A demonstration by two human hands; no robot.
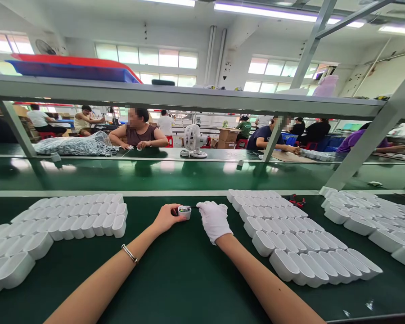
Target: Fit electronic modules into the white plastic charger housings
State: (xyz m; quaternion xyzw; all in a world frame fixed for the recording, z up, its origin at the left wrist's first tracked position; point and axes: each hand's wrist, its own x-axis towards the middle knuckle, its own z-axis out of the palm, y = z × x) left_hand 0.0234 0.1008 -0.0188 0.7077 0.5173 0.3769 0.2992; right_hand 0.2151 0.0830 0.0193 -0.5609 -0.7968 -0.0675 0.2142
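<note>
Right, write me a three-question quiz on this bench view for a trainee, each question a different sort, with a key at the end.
1. True or false: the camera wearer's right hand has a white glove on it.

2. Multiple choice: which of the wearer's arms does the metal bracelet circle?
A. The right
B. The left
C. Neither

3. Short answer: what does the wearer's left hand hold, and what can be seen inside it?

Key:
1. True.
2. B.
3. A small white oval housing; something shows inside it, but it is too small to make out.
</note>
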